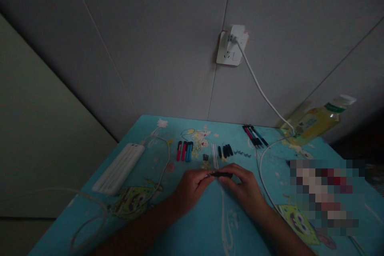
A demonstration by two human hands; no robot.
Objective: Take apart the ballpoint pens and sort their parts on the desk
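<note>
Smooth printed cartoon covering on the desk (192,232); ribbed white plastic power bank (118,168); clear glossy plastic bottle (318,122); matt black pen (221,175).

On the bench (192,228) the two hands meet at centre, left hand (192,188) at 9 o'clock and right hand (244,188) at 3 o'clock of the pen (221,175) held between their fingers. Pen parts (222,151) lie in a row at 12 o'clock behind it, a power strip (118,168) at 9 o'clock, a pen bundle (255,136) at 1 o'clock, a bottle (318,122) beyond at 2 o'clock
</note>
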